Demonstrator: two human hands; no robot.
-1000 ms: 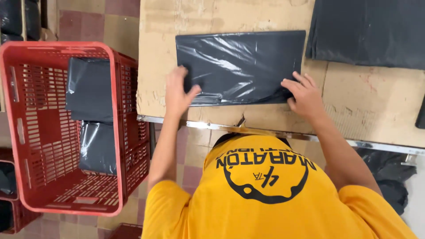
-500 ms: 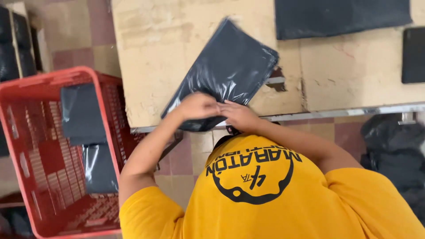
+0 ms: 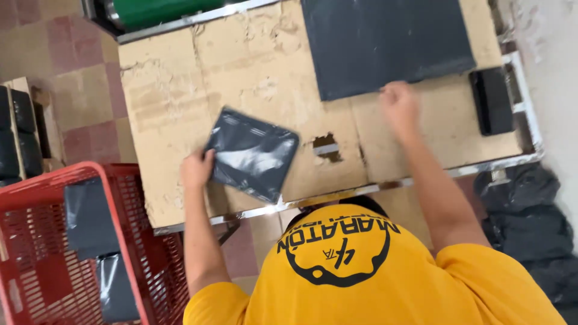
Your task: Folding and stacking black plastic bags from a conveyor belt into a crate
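Observation:
My left hand point(image 3: 197, 168) grips the left edge of a folded black plastic package point(image 3: 251, 153), which lies tilted on the cardboard-covered table point(image 3: 180, 90) near its front edge. My right hand point(image 3: 399, 103) is stretched out to the far right and rests on the lower edge of a flat stack of dark bags point(image 3: 385, 42). Its fingers look loosely curled, and I cannot tell whether they pinch a bag.
A red plastic basket point(image 3: 117, 216) stands at the left of the table with black packages point(image 3: 90, 219) in it. A small black block point(image 3: 492, 99) lies at the table's right end. Dark bags point(image 3: 530, 216) are piled on the floor at the right. A green roll point(image 3: 162, 9) sits behind the table.
The black package has been folded smaller and now lies in my left hand alone. My right hand left it and reached out to the stack of dark bags.

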